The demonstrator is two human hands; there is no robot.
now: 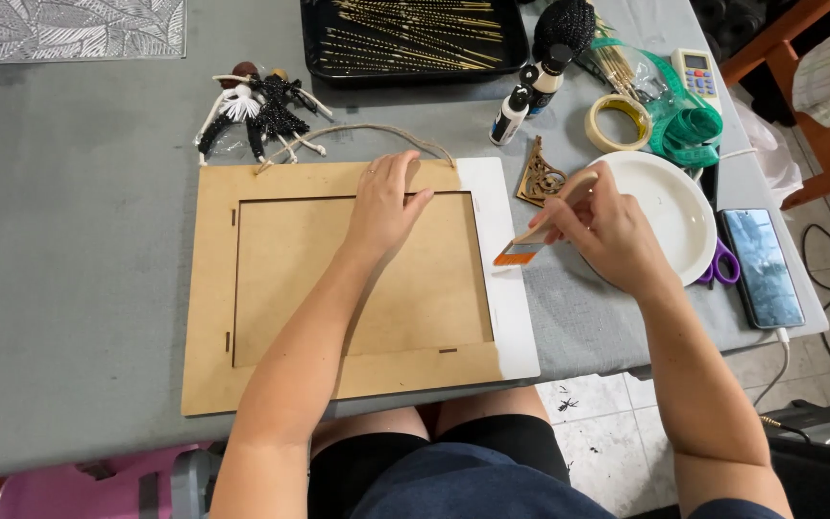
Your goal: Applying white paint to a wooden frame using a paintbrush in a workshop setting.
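Brush at frame's right edge
My right hand [607, 226] pinches the brush [530, 240], bristles over the white strip [509, 308]; my left hand [383, 207], spread, presses the wooden frame [213, 288].

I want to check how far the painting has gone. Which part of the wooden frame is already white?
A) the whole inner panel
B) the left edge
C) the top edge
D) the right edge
D: the wooden frame shows white only along its right edge, where the right hand holds the flat brush with orange bristles; the left hand rests on the bare top edge.
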